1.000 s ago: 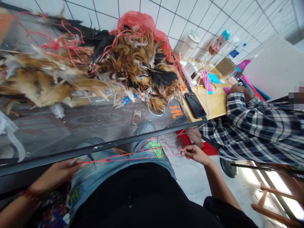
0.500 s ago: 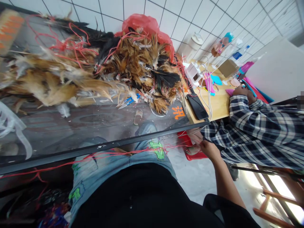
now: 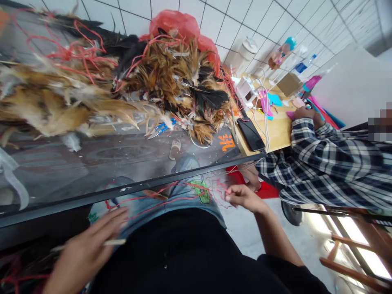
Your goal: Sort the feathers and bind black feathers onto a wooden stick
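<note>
My left hand (image 3: 88, 247), slightly blurred, is over the left side of my lap with its fingers stretched forward. A thin pale stick (image 3: 114, 242) runs through its grip and pokes out on both sides. Pink-red string (image 3: 159, 201) stretches across my jeans from near the left fingertips toward the right. At its other end, my right hand (image 3: 243, 198) pinches the string between thumb and fingers, beside my knee. Whether the left fingers also grip string, I cannot tell.
A glass table edge (image 3: 171, 179) lies above my lap. On the table are heaped brown and black feathers (image 3: 171, 81), a red plastic bag (image 3: 180, 24) and blue-handled snips (image 3: 162, 128). A phone (image 3: 251, 134) lies to the right, near a person in a checked shirt (image 3: 324, 151).
My left hand has come into view at the lower left with the stick. My right hand has moved left, toward my knee, and the string between the hands hangs looser.
</note>
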Available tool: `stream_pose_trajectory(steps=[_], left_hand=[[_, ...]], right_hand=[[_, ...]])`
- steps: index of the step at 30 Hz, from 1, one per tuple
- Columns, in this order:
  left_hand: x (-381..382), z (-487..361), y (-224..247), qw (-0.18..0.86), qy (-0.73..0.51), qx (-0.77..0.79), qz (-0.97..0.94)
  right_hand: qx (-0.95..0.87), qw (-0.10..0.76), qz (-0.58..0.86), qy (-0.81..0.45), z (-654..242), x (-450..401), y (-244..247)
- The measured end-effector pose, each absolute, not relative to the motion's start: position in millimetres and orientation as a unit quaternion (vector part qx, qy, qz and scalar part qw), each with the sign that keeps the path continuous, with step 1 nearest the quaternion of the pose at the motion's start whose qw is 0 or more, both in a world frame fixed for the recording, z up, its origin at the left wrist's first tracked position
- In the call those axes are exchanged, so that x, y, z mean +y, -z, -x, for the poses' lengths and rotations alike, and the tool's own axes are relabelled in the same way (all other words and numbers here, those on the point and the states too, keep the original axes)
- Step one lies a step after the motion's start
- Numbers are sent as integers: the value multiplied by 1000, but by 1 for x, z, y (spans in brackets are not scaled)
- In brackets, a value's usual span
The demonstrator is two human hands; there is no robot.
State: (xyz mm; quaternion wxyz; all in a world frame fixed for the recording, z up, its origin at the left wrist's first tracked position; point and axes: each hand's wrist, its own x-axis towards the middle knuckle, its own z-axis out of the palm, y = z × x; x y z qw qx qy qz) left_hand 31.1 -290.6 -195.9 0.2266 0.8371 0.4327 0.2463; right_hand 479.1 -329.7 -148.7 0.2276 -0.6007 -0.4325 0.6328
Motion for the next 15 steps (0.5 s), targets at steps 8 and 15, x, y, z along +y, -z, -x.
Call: stream_pose_trajectory(steps=[8, 15], left_hand=[[-271, -193, 159, 381, -295, 307, -820], [-274, -89, 170, 392, -230, 367, -812]], right_hand=[[-455, 242, 452, -728, -406, -287, 131], [-424, 233, 529, -697, -472, -301, 147]])
